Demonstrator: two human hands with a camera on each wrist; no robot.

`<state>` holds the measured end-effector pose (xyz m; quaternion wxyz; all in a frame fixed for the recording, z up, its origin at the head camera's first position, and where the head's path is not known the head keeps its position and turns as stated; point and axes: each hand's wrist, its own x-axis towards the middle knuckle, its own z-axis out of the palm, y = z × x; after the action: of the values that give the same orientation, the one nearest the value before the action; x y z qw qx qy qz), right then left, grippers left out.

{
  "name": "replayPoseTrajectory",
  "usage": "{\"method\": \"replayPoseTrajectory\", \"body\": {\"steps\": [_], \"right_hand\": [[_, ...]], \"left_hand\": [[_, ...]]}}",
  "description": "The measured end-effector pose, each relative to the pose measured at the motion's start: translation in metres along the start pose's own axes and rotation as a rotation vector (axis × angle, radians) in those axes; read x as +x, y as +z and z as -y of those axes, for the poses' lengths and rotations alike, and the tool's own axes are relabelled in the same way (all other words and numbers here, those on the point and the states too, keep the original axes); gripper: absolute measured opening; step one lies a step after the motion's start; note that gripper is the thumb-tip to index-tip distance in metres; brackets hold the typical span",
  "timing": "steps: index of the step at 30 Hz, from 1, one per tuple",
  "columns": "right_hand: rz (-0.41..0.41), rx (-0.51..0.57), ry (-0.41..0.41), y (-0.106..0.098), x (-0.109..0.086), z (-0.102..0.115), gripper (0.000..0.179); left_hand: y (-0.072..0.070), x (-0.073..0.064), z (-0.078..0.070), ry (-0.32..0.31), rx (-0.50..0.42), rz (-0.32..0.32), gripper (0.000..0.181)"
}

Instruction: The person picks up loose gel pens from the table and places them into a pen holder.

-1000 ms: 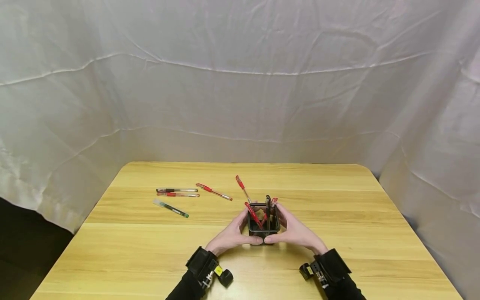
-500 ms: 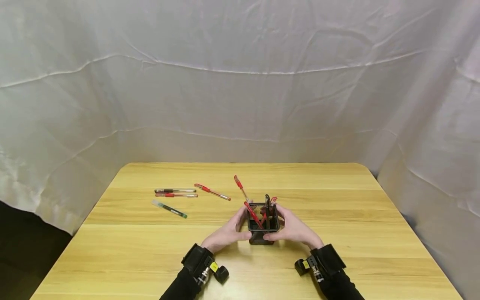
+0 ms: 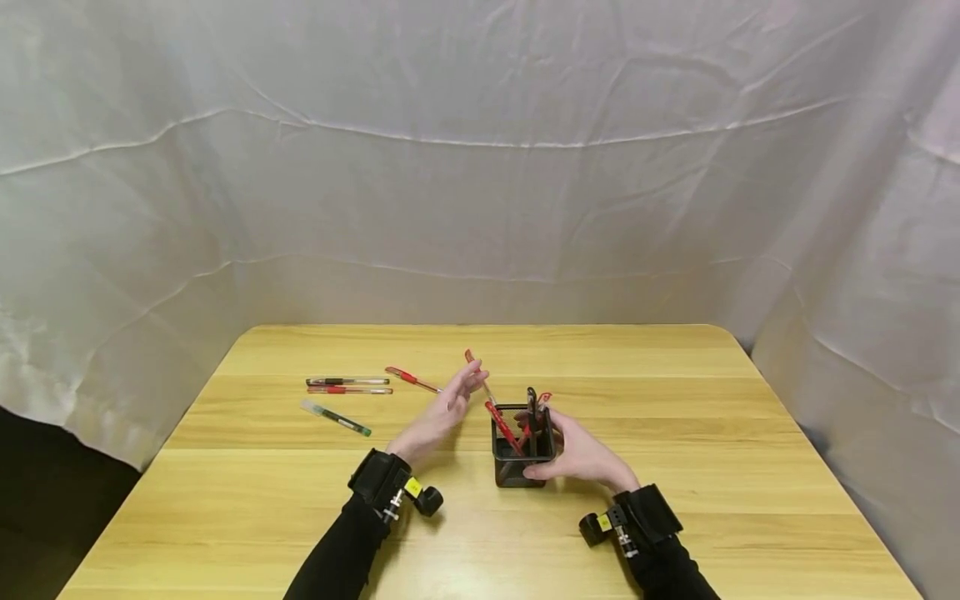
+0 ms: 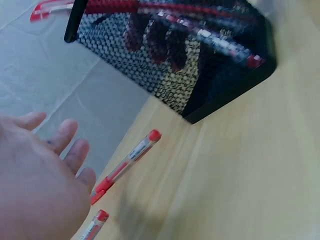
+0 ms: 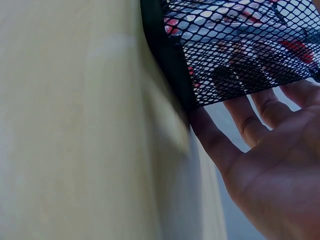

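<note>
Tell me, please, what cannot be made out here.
Head view: right tip of the slanting red pen, behind the left hand.
Head view: print on the green pen, too small.
Left wrist view: part of the lower red pen, past the bottom edge.
Right wrist view: part of the mesh pen holder, past the top edge.

Black mesh pen holder (image 3: pixel 512 476), upright; red pens (image 3: pixel 502 427) slanting inside, black pen (image 3: pixel 532 417) near-vertical.
</note>
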<state>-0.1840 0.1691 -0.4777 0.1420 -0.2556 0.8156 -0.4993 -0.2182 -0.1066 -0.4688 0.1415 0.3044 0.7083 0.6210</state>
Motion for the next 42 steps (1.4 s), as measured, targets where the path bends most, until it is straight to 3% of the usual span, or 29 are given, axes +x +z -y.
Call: {"method": "replayPoseTrajectory", "body": {"steps": [3, 6, 9, 11, 18, 23, 27, 35, 42], "right_hand": [[0.005, 0.007, -0.018, 0.001, 0.002, -0.002, 0.084], [0.01, 0.015, -0.022, 0.001, 0.003, -0.002, 0.084], [0.012, 0.027, -0.026, 0.001, 0.003, -0.002, 0.084], [0.014, 0.037, -0.029, 0.002, 0.004, -0.002, 0.083], [0.011, 0.045, -0.024, 0.004, 0.004, -0.002, 0.084], [0.011, 0.03, -0.017, 0.005, 0.004, -0.002, 0.086], [0.017, 0.025, -0.016, 0.006, 0.004, -0.001, 0.086], [0.026, 0.052, -0.01, 0.006, 0.005, 0.0, 0.086], [0.029, 0.037, 0.012, 0.007, 0.004, 0.002, 0.088]], "left_hand": [[-0.003, 0.007, -0.002, -0.078, -0.004, -0.105, 0.092], [-0.002, 0.016, -0.003, -0.117, 0.048, -0.233, 0.065], [-0.002, 0.024, -0.003, -0.125, 0.159, -0.335, 0.054], [-0.002, 0.028, -0.002, -0.11, 0.261, -0.366, 0.05], [-0.004, 0.035, 0.001, -0.12, 0.596, -0.354, 0.042], [-0.002, 0.041, -0.003, -0.14, 0.763, -0.325, 0.038], [0.0, 0.046, -0.005, -0.2, 0.895, -0.323, 0.04], [0.006, 0.059, -0.009, -0.414, 0.993, -0.304, 0.042], [0.008, 0.068, -0.007, -0.486, 1.034, -0.284, 0.028]]}}
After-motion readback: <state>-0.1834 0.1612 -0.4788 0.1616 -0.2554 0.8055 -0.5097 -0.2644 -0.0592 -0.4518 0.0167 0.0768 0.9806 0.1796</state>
